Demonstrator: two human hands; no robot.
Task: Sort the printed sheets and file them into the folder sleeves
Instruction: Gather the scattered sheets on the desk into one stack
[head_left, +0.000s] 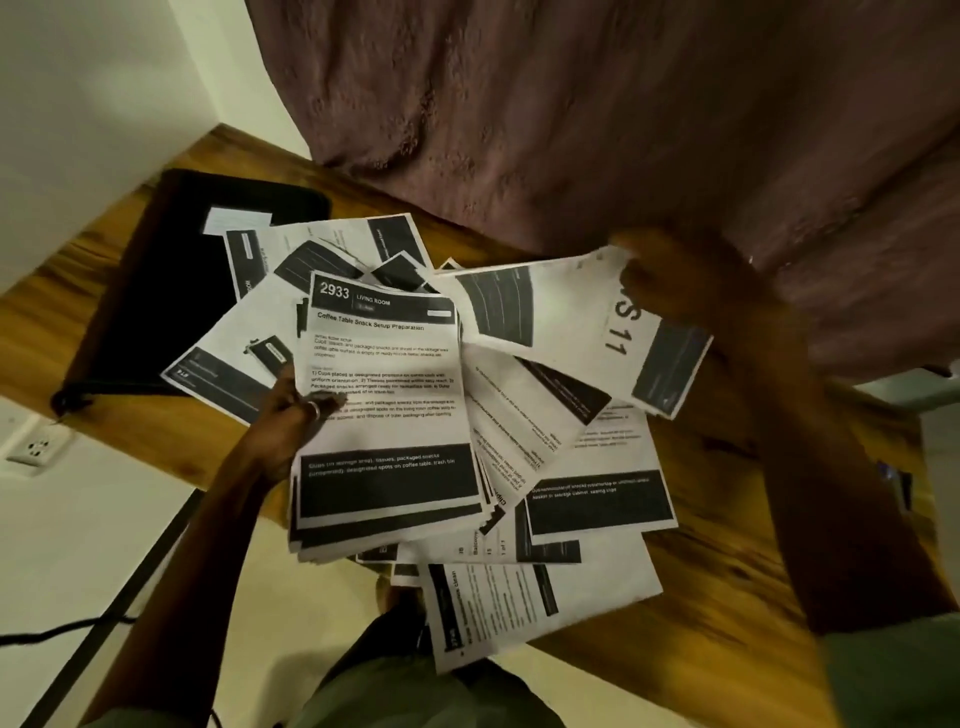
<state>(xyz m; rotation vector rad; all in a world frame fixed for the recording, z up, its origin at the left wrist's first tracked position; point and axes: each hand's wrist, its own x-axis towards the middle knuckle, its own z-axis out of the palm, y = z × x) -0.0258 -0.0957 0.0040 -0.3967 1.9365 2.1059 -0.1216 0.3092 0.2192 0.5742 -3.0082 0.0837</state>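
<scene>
Right of the folder (171, 291), the left hand (288, 415) grips a squared stack (384, 374), likely keeping sorted sheets together. The right hand (675, 280) pinches one loose sheet (566, 317) by its corner.

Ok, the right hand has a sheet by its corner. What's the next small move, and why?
Probably lay that sheet on the stack the left hand holds. The right hand pinches its lifted corner, the stack is right beside it, and loose sheets overlap the folder, so filing looks premature.

Wooden table (717, 582), mauve curtain (571, 104) behind it, wall socket (36, 449), black cable (62, 627) on floor.
</scene>
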